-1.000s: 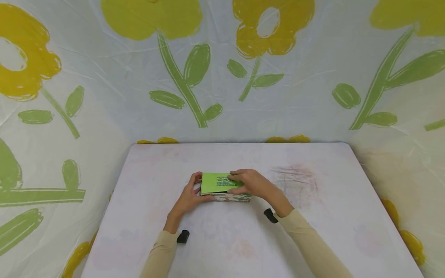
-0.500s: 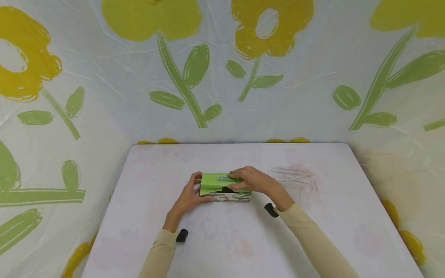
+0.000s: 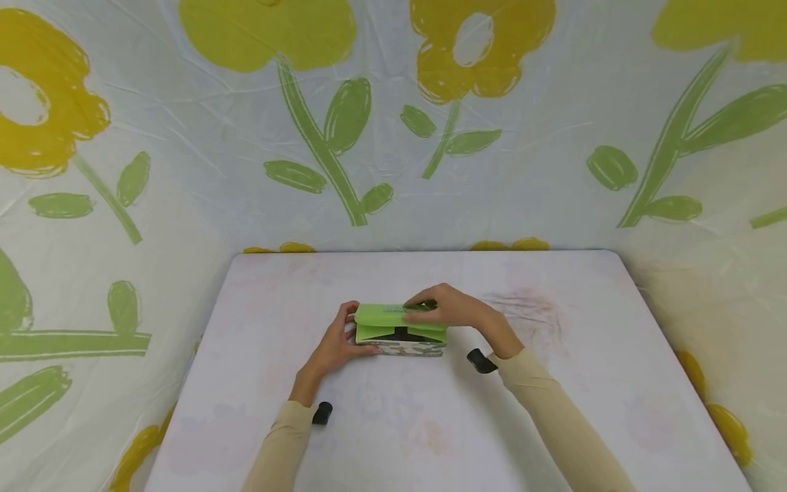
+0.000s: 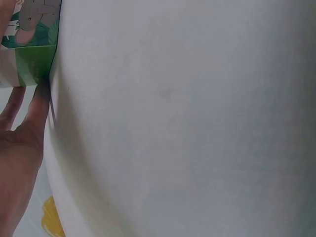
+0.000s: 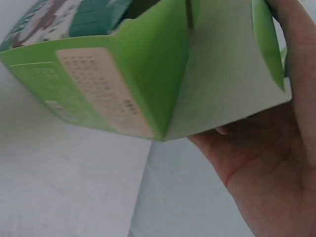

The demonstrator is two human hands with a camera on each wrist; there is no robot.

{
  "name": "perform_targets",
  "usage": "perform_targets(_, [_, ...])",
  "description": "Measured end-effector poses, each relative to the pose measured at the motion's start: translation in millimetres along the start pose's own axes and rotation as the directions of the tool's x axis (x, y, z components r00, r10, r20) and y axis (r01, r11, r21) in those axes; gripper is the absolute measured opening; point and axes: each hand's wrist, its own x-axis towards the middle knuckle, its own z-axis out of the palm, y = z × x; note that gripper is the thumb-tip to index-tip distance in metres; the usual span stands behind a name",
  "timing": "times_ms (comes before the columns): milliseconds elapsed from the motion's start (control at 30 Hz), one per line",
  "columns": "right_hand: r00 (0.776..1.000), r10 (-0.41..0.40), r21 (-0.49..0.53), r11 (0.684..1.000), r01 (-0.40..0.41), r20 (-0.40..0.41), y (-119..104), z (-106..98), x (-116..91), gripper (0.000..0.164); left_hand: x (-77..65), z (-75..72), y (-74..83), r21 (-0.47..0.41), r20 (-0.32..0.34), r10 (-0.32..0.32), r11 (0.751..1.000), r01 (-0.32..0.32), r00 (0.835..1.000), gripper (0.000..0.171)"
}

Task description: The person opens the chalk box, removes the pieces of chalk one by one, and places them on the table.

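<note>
bracing a green-lidded cardboard box (image 3: 408, 349) at its l end, the l hand (image 3: 335, 350) has its thumb along the near side & fingers round the end wall; prob. there so the light carton doesn't slide or tip while the lid (image 3: 380, 311) is pulled. box sits approx. mid-table (image 3: 393, 430), long side facing the person, which likely gives both hands easy reach.

r hand (image 3: 453, 307) pinches the lid near its r end, thumb nearer the person, fingers on the far side. lid's partly up, w/ a dark interior (image 3: 419, 337) showing along the near edge; contents n/a, too dark to tell. r wrist view shows the lid's pale inner face (image 5: 222, 74) standing at an angle to the green end panel, which has a printed label (image 5: 101, 86); text unreadable.

hands' state: l has a moderately wide grip spanning the box end, r a narrower pinch on thin card. l wrist view catches only a corner of the box w/ cartoon animal art (image 4: 34, 22), fingers touching the end, so exact l grip pressure = can't tell.
</note>
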Motion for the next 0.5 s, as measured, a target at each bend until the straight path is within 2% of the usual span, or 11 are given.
perform_targets(100, [0.998, 0.015, 0.060, 0.998, -0.012, -0.054, 5.1, 2.3, -6.9, 0.043, -1.1, 0.5, 0.1, -0.012, -0.005, -0.014, 1.000, 0.014, 1.000, 0.098])
perform_targets(233, [0.983, 0.000, 0.101, 0.995, 0.018, -0.181, 16.6, 9.0, -18.5, 0.036, -4.1, 0.9, 4.3, -0.007, -0.014, -0.057, 0.998, 0.057, 0.998, 0.101])
perform_targets(367, [0.945, -0.041, 0.098, 0.992, 0.077, -0.324, 30.8, 16.1, -29.5, 0.029, -7.6, -0.2, 8.8, 0.005, -0.015, -0.090, 0.996, 0.090, 0.996, 0.102])
perform_targets(500, [0.905, -0.076, 0.075, 0.990, 0.118, -0.418, 40.8, 22.3, -38.0, 0.027, -10.1, -3.2, 16.3, 0.003, -0.037, -0.089, 0.996, 0.090, 0.995, 0.093])
